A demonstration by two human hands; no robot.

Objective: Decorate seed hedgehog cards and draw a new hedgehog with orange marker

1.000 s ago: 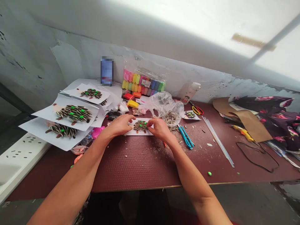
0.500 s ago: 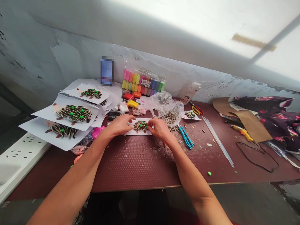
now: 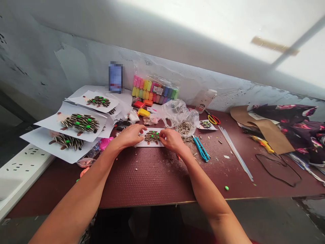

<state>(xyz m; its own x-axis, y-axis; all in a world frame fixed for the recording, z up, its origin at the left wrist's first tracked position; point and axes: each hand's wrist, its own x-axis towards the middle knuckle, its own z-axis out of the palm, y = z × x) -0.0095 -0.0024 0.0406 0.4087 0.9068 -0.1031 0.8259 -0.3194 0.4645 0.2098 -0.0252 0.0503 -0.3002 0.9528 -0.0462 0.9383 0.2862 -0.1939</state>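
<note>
A white card (image 3: pixel 147 144) lies flat on the table between my hands. Striped sunflower seeds (image 3: pixel 152 137) cover its middle in rows, dotted with small bright green clay bits. At the card's left side rests my left hand (image 3: pixel 130 136), thumb and forefinger apart, nothing seen between them. My right hand (image 3: pixel 172 139) has its fingertips pinched together at the right end of the seed rows; whatever they hold is hidden. Loose sunflower seeds (image 3: pixel 185 128) spill from a clear plastic bag (image 3: pixel 177 113) just beyond my right hand.
Papers with seed hedgehogs (image 3: pixel 80 122) are stacked at left beside a power strip (image 3: pixel 24 169). Coloured clay packs (image 3: pixel 154 91) lean on the wall. Blue-handled pliers (image 3: pixel 201 149), scissors (image 3: pixel 214 119), glue sticks (image 3: pixel 236 152), a glue gun (image 3: pixel 264 145) and a bottle (image 3: pixel 206 101) stand or lie right.
</note>
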